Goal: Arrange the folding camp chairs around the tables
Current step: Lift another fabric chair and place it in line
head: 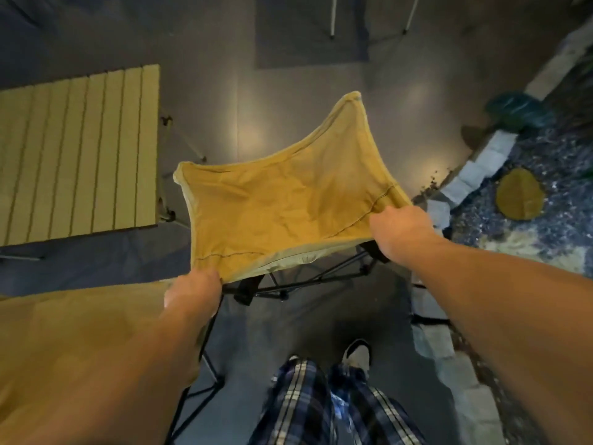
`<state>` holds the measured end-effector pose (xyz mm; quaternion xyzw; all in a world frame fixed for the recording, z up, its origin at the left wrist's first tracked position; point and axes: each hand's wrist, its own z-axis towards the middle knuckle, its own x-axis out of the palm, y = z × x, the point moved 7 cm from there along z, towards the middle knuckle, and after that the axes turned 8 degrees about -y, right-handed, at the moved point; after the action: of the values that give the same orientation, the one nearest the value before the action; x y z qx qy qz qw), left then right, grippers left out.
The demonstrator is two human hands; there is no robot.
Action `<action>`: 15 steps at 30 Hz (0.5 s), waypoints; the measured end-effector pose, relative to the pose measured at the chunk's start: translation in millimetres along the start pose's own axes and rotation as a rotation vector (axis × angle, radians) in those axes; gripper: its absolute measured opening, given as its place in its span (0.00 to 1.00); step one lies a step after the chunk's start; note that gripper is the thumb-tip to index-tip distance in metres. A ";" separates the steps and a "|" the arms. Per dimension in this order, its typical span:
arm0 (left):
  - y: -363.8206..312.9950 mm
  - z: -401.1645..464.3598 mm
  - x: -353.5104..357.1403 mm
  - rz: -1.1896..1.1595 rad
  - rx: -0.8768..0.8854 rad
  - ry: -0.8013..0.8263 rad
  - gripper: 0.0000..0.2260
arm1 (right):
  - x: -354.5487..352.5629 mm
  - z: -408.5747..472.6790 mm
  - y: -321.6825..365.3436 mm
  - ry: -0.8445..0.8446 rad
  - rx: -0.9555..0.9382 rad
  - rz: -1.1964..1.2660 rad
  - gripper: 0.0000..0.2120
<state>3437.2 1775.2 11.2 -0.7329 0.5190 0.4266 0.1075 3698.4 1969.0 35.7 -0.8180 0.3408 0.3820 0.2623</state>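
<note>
Gripping the camp chair (282,207) by its near fabric corners, left hand (192,295) and right hand (399,231) position it; next, setting it squarely beside the slatted table (77,155).

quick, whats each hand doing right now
Left hand: closed, gripping the near left corner of the yellow camp chair.
Right hand: closed, gripping the chair's near right corner.
</note>
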 end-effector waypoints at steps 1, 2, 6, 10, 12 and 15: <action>-1.8 3.4 -4.8 0.014 -0.010 0.018 0.13 | -8.0 15.0 -3.4 -0.004 -0.031 -0.021 0.12; -4.5 6.3 -8.1 0.031 -0.017 0.047 0.13 | -16.6 30.8 -7.0 -0.010 -0.064 -0.045 0.11; -10.9 33.9 -14.2 -0.070 -0.085 0.221 0.15 | -66.5 108.6 -6.8 -0.044 -0.187 -0.150 0.12; -30.6 72.9 -28.4 -0.341 -0.102 0.512 0.12 | -105.6 185.6 -12.7 -0.056 -0.259 -0.277 0.11; -41.9 85.6 -37.1 -0.453 -0.130 0.592 0.10 | -125.4 216.4 -18.2 -0.066 -0.262 -0.312 0.11; -62.5 107.2 -57.3 -0.517 -0.162 0.696 0.10 | -160.6 262.8 -30.3 -0.056 -0.277 -0.377 0.11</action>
<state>3429.8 1905.3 -30.1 -0.9447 0.2887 0.1530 -0.0285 3527.6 2226.7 20.0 -0.8844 0.1190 0.3920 0.2236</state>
